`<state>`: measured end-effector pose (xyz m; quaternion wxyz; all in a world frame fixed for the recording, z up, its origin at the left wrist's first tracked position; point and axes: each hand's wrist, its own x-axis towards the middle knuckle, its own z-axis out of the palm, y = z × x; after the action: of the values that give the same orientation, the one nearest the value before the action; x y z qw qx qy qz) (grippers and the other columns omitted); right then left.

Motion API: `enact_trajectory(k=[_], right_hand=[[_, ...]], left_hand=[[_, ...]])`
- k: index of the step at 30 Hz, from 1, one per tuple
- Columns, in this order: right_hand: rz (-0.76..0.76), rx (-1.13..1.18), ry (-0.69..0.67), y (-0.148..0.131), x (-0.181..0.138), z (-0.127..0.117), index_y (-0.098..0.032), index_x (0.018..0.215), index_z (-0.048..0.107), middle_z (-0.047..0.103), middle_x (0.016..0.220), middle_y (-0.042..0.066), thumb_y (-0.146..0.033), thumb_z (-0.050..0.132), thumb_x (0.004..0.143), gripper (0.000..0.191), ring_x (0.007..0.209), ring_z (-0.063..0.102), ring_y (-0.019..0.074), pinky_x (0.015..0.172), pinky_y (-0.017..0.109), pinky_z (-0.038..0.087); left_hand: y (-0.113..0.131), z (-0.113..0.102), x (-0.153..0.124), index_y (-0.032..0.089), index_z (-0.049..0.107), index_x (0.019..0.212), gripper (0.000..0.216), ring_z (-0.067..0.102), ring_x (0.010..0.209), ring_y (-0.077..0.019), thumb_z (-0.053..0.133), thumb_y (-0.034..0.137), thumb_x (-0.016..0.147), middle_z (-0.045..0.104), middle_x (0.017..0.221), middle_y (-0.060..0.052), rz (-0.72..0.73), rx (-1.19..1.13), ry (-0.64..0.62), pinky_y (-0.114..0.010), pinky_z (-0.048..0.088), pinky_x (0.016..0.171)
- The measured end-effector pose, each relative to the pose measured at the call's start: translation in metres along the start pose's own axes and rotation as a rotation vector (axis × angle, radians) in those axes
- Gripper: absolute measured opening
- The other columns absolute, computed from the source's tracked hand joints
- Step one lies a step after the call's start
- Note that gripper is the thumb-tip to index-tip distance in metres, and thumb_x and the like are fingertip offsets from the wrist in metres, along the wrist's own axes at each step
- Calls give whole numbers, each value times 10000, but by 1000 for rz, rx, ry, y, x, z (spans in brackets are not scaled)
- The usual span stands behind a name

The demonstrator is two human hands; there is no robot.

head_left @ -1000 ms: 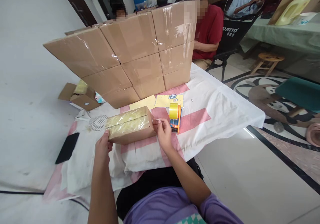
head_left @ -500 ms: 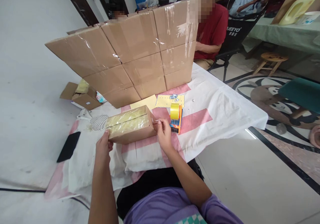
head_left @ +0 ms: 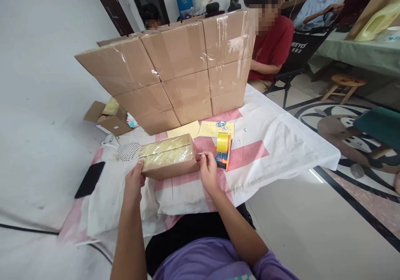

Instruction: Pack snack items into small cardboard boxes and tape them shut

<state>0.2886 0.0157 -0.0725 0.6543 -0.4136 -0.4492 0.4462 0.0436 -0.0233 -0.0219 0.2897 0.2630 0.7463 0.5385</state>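
Note:
A long cardboard box (head_left: 175, 169) with clear, yellowish tape over its top lies in front of me on the table. My left hand (head_left: 135, 178) is closed on its near left corner, thumb on top. At the box's right end, my right hand (head_left: 207, 169) pinches a thin pale strip (head_left: 200, 153); whether the strip is stuck to the box I cannot tell. Just right of that hand stands an orange and blue tape dispenser (head_left: 228, 157) carrying a yellow tape roll (head_left: 222, 142). A white perforated piece (head_left: 128, 151) lies by the box's left end.
A wall of stacked, taped cardboard boxes (head_left: 187, 80) rises behind. Yellow paper sheets (head_left: 184, 130) lie before it. A black flat object (head_left: 90, 180) rests at the left edge, near an open carton (head_left: 114, 121). A person in red (head_left: 276, 51) sits beyond the stack.
The camera view has shifted, so the scene sits slightly farther right and lower. Both hands keep their places at the box's ends, with little visible movement.

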Motion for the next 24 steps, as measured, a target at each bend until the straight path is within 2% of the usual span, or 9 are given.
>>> enact_trajectory(k=[4, 12, 18, 24], right_hand=[[17, 30, -55, 1, 6, 2, -249, 959, 553, 610, 937, 31, -416, 434, 1037, 220, 920, 603, 197, 821, 309, 489], [9, 1, -1, -8, 16, 4, -260, 889, 529, 568, 894, 7, -417, 438, 1019, 223, 859, 568, 184, 855, 312, 484], [275, 288, 52, -16, 27, 4, -278, 879, 499, 569, 915, 4, -483, 520, 936, 214, 912, 583, 193, 751, 299, 555], [518, 463, 27, -22, 55, 2, -266, 860, 476, 612, 1047, 33, -462, 626, 819, 250, 943, 579, 202, 590, 240, 510]], left_hand=[[1, -1, -1, 226, 414, 615, 526, 284, 428, -95, 678, 658, 755, 329, 437, 76, 12, -3, -10, -227, 184, 429], [2, -1, -4, 227, 413, 631, 518, 284, 434, -95, 657, 663, 767, 346, 459, 73, 42, 14, -28, -232, 191, 433], [1, -1, -5, 231, 408, 609, 516, 307, 443, -105, 639, 663, 770, 355, 466, 61, 62, 38, -21, -242, 218, 429], [1, -1, -4, 231, 395, 615, 528, 299, 446, -101, 656, 666, 765, 340, 466, 69, 44, 14, -23, -236, 205, 436]])
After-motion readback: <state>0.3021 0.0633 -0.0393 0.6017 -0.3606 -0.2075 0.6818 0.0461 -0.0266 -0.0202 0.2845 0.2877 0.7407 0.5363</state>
